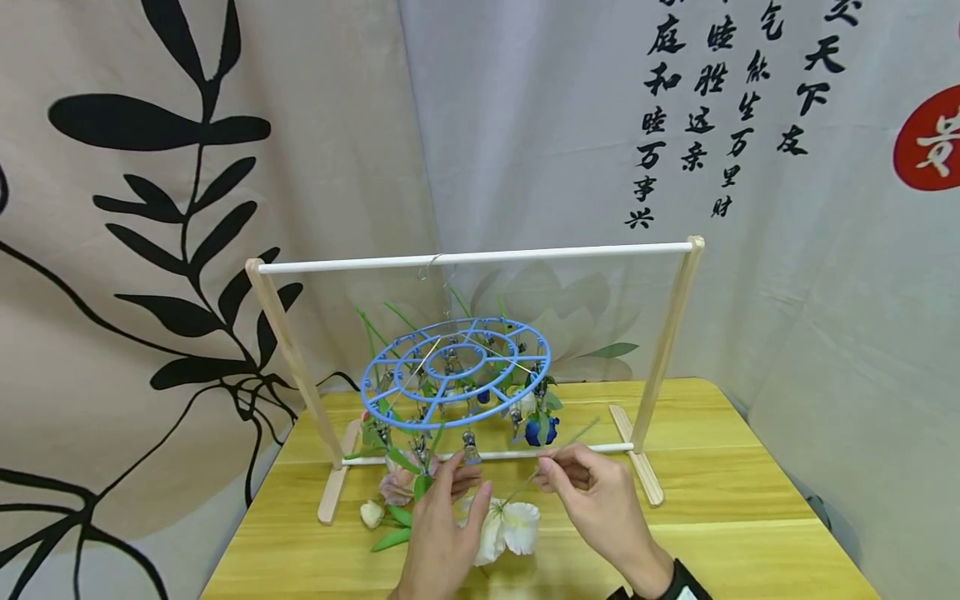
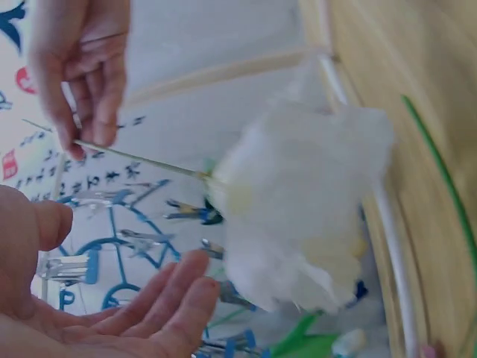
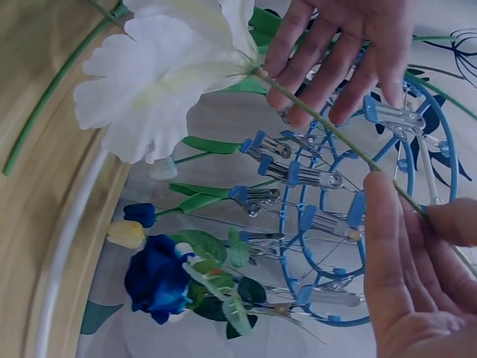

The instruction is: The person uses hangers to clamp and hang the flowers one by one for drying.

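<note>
My right hand (image 1: 600,500) pinches the thin green stem of a white artificial flower (image 1: 519,527) between thumb and fingers. The large ruffled bloom hangs low, at the stem's far end, over the table. My left hand (image 1: 442,533) is beside the bloom, palm turned inward. Its fingers are spread and hold nothing in the left wrist view. Just above those fingertips, a metal clip (image 1: 470,447) dangles from a round blue clip hanger (image 1: 431,426). In the right wrist view, the flower's stem (image 3: 328,128) crosses in front of the hanger's clips.
A rack with a white top rod (image 1: 525,253) and wooden posts (image 1: 667,342) stands on the wooden table (image 1: 735,517), bearing the hanger. Clipped flowers include a blue rose (image 3: 158,277) and a pink flower (image 1: 397,486). A loose green stem (image 3: 56,97) lies on the table.
</note>
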`<state>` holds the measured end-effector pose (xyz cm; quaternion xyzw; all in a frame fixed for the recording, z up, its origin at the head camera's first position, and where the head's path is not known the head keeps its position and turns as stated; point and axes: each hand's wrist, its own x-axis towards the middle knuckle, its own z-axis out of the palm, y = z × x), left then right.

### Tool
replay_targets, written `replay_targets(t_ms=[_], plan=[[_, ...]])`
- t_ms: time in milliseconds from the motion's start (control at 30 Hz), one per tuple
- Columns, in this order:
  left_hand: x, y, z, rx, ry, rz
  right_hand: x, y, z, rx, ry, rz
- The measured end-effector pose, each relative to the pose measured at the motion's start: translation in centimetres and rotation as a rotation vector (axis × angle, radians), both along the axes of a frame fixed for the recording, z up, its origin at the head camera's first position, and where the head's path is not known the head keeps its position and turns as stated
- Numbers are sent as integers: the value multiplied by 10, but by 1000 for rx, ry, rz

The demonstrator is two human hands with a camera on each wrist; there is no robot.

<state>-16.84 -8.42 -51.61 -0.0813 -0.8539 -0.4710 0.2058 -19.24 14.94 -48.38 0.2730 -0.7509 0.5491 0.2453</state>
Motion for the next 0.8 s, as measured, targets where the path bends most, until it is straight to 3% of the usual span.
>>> replay_targets(t_ms=[133,233,400,567,800], plan=[[-1,1,15,92,-84,-71,-2,-2,8,24,29,-19],[-2,2,24,137,-107,-94,-3,-5,12,37,31,-18],[-8,5,34,167,-94,-78,-7,-9,19,47,33,0],[-16,6,43,248,-48,-125,-12,-15,27,34,47,40],[-16,7,51,342,-20,-183,-15,-23,32,17,54,87]])
